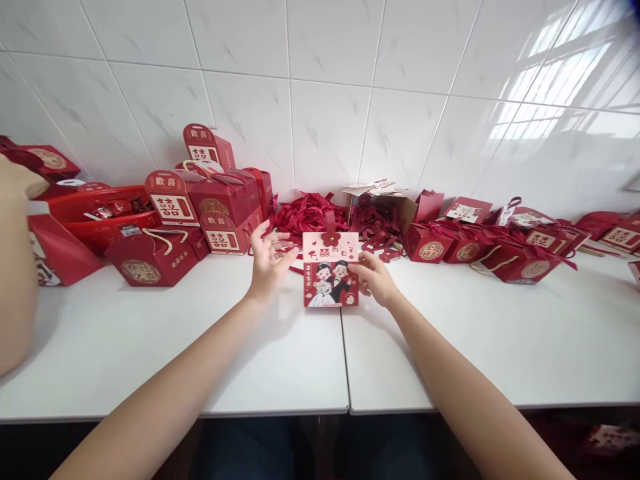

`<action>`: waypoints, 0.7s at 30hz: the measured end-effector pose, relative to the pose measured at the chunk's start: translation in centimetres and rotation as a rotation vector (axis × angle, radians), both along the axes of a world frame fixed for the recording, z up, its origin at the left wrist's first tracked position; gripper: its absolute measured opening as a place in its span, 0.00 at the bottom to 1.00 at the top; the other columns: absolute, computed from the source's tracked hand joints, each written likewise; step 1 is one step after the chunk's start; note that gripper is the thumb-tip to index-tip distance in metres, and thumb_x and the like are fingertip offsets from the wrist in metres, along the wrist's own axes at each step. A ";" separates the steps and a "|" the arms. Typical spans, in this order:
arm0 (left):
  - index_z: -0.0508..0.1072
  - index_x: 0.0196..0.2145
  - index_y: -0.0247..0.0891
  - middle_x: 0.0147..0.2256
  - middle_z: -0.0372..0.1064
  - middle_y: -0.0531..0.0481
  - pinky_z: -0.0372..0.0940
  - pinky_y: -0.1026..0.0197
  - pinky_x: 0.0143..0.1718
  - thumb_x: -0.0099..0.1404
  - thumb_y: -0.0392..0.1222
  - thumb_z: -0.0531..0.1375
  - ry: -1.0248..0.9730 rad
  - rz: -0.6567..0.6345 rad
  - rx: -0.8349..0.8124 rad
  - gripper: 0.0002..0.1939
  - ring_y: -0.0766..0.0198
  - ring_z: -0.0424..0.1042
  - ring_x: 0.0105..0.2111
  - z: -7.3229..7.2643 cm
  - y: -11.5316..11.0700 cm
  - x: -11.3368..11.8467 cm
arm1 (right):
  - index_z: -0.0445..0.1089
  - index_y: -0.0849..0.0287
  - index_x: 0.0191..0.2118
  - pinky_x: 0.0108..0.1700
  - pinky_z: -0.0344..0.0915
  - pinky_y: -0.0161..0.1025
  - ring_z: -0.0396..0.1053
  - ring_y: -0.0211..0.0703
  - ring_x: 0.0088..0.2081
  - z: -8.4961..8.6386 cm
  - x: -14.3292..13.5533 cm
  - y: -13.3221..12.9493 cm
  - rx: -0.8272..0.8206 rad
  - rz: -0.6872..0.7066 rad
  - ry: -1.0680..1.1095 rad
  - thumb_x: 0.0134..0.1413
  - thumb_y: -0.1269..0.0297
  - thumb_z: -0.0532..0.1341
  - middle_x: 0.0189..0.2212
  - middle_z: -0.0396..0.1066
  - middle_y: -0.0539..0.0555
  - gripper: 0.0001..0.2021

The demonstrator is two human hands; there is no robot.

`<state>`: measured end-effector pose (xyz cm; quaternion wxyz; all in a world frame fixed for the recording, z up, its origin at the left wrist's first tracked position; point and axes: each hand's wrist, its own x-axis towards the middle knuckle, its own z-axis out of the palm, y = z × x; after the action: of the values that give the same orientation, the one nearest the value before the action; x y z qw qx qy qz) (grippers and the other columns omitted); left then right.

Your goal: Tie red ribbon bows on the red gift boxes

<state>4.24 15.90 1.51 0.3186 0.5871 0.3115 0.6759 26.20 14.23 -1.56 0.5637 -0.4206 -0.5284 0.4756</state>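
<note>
Box (331,283) was upright at the desk's (280,380) seam; I had the right hand (376,275) pinching its edge, the left hand (267,263) empty, spread beside it. Basket (87,230) held sweets (104,212), carton (409,211) straps (375,227).

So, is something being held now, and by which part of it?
Yes: the couple box, with the right hand's grip on its right edge. The left hand is open at the other side, holding nothing.

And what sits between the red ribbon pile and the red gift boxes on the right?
In the head view, an open cardboard box and a heap of dark red straps.
</note>
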 end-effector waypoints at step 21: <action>0.52 0.53 0.41 0.43 0.63 0.46 0.67 0.52 0.40 0.52 0.42 0.60 0.286 0.212 -0.204 0.33 0.59 0.69 0.38 -3.2 4.8 -3.2 | 0.64 0.56 0.35 0.37 0.71 0.46 0.70 0.47 0.39 -1.8 5.4 6.1 0.494 -0.517 -0.340 0.49 0.61 0.57 0.35 0.67 0.55 0.07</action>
<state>1.04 20.72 -1.72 0.2562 0.6057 0.4802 0.5804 31.60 20.30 -3.36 0.6536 -0.4641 -0.5894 0.1001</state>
